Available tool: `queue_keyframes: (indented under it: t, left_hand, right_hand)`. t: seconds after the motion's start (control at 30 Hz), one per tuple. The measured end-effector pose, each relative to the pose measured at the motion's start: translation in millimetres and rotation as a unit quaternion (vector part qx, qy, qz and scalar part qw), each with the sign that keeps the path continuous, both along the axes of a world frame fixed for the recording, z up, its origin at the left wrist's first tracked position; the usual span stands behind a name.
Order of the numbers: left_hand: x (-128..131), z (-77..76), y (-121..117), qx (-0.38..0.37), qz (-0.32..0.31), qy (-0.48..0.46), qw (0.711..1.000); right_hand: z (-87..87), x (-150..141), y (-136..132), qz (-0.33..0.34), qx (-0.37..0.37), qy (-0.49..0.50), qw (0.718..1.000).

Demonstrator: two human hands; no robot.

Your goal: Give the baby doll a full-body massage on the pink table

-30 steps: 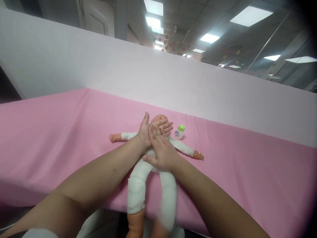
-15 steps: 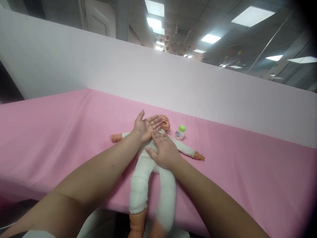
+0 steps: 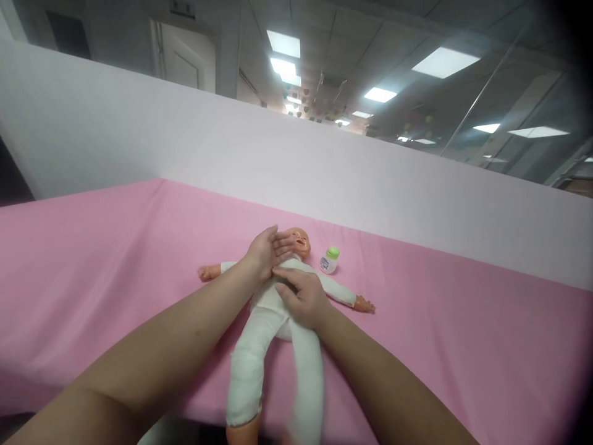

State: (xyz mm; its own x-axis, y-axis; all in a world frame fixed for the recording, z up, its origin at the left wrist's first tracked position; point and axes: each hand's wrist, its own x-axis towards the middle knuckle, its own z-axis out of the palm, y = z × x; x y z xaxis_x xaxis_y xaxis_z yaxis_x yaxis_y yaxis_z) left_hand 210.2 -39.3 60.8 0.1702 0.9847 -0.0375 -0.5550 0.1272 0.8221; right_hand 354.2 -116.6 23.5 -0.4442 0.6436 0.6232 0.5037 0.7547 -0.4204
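A baby doll (image 3: 269, 300) with a white cloth body lies on its back on the pink sheet (image 3: 139, 247), its arms spread and its legs toward me. Over its upper chest, beside the face, my left hand (image 3: 271, 250) is turned palm up with the fingers stretched out and nothing in it. My right hand (image 3: 303, 293) is over the doll's chest, back of the hand up, fingers extended with the tips at the heel of my left hand. Whether my right palm presses on the doll is hidden. Right of the doll's head stands a small clear bottle (image 3: 329, 262) with a green cap.
A white wall panel (image 3: 278, 161) rises along the far edge of the pink surface. Behind it are glass, ceiling lights and a white door (image 3: 185, 62). The doll's feet reach the near edge of the surface.
My right hand has slid from my left fingers down to the heel of the left palm. The left fingers are a little more curled. The whole view has shifted slightly.
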Motion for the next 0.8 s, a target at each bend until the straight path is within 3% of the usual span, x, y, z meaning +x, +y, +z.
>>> queue_keyframes:
  t: [0.1, 0.2, 0.27, 0.33, 0.4, 0.6, 0.73, 0.8]
  left_hand:
    - [0, -13.0, -8, 0.079, 0.051, 0.099, 0.991]
    - [-13, -31.7, -22, 0.155, 0.040, 0.159, 0.974]
    - [-27, -42.5, -29, 0.293, 0.023, 0.293, 0.910]
    - [-39, -50.1, -31, 0.362, 0.022, 0.371, 0.855]
    - [-46, -55.1, -28, 0.378, 0.030, 0.410, 0.829]
    - [-49, -60.6, -12, 0.366, 0.003, 0.469, 0.804]
    - [-51, -58.1, -14, 0.381, -0.018, 0.539, 0.751]
    - [-50, -56.8, -16, 0.382, -0.015, 0.563, 0.733]
  right_hand:
    - [-2.5, 11, -1, 0.016, -0.002, 0.057, 0.998]
    - [-11.4, 29, -6, 0.030, 0.023, 0.038, 0.999]
    - [-18.1, 41, -9, 0.026, 0.031, -0.003, 0.999]
    - [-21.1, 49, -12, 0.022, 0.022, -0.038, 0.999]
    - [-18.3, 51, -15, 0.038, 0.002, -0.071, 0.997]
    - [10.3, 40, -42, 0.133, -0.058, -0.184, 0.972]
    - [19.1, 37, -54, 0.212, -0.095, -0.223, 0.947]
    - [17.0, 38, -51, 0.205, -0.106, -0.232, 0.945]
